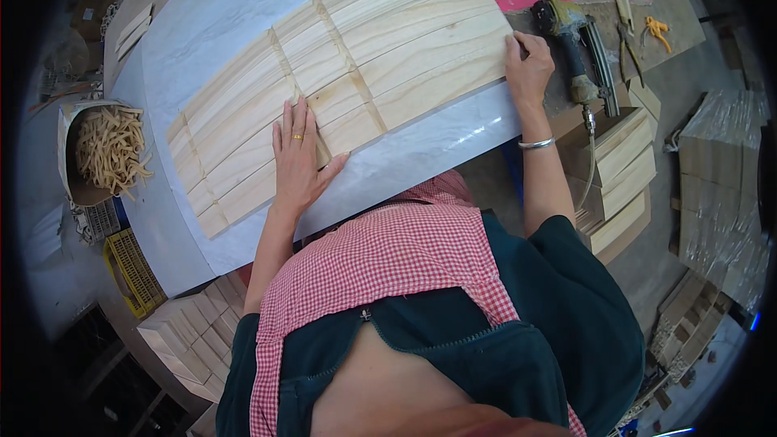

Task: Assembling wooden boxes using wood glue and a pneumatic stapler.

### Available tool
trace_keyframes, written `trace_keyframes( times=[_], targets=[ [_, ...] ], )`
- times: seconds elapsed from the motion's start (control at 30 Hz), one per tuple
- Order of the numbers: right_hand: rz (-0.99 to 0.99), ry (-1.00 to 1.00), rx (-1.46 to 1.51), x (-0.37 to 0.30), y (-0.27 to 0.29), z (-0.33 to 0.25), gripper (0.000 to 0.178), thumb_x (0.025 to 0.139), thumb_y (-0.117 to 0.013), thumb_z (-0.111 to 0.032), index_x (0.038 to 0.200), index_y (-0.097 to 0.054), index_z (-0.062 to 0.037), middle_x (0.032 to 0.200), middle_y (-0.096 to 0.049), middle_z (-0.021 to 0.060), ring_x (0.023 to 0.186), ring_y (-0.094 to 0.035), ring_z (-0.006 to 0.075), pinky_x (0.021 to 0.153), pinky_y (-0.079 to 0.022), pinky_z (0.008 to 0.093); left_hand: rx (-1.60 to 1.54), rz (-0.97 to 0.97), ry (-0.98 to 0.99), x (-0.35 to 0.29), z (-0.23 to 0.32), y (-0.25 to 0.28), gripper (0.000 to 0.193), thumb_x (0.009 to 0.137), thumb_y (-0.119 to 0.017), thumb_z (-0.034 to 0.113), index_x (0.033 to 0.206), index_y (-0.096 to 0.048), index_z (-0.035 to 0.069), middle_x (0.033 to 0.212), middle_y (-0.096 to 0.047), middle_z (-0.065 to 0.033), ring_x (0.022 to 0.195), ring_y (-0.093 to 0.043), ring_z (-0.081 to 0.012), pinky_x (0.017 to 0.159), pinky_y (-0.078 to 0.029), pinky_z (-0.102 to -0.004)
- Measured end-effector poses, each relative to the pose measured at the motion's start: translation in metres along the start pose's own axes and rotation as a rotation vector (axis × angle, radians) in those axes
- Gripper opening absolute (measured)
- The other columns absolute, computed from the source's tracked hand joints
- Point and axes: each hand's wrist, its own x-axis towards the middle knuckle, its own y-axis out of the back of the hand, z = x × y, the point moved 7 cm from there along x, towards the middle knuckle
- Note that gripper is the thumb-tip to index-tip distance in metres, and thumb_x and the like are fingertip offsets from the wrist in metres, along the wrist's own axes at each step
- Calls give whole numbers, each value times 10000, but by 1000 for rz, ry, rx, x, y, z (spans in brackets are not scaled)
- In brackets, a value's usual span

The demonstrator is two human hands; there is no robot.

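Nearby lies a nailer (575,63); left hand (298,163) splays on panel (429,47), right hand's (530,74) grip unclear.

Left hand (298,152) flat (thumb (333,166) out), right hand (531,69) curled.

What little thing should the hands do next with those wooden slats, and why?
Maybe the right hand should gently nudge the wooden slats even: it's at their right end, near the corner, and the left hand lies on top, where it could steady them. They lie side by side, so their ends might slip out of line.
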Motion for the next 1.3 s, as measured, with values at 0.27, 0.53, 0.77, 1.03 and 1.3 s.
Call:
trace_keyframes(
  times=[0.27,0.53,0.77,1.03,1.3],
  targets=[
    [-19,-25,14,1,-1,3,167,842,-720,-100,960,-755,14,944,-706,130,841,-639,286,791,-524,362,35,21,-8,0,2,-3,922,915,-624,509,1562,-272,-47,1688,-155,-183,1568,-83,-372,1233,-97,-554],
    [12,20,-14,-1,0,1,199,831,-734,-117,972,-736,22,951,-695,133,824,-640,270,778,-529,350,66,25,-5,-1,2,-5,926,922,-606,523,1562,-262,-51,1687,-137,-201,1566,-86,-377,1235,-96,-545],
    [-88,-173,156,2,3,10,200,823,-749,-110,967,-737,27,946,-691,128,794,-645,243,750,-536,321,68,47,-5,-3,7,-4,888,940,-606,493,1558,-272,-50,1684,-117,-223,1562,-86,-394,1235,-105,-547],
    [-66,-194,162,3,2,18,182,823,-755,-113,947,-745,21,952,-691,124,782,-649,235,738,-539,312,-18,124,37,-14,10,-14,819,964,-616,422,1552,-285,-43,1683,-102,-231,1556,-95,-412,1235,-132,-539],
    [-69,14,-35,11,11,13,244,862,-751,-162,1050,-748,-7,1074,-674,115,862,-634,230,761,-530,311,40,104,60,-12,12,-17,807,951,-635,384,1544,-298,-47,1678,-122,-233,1552,-105,-424,1236,-136,-537]
  ],
)
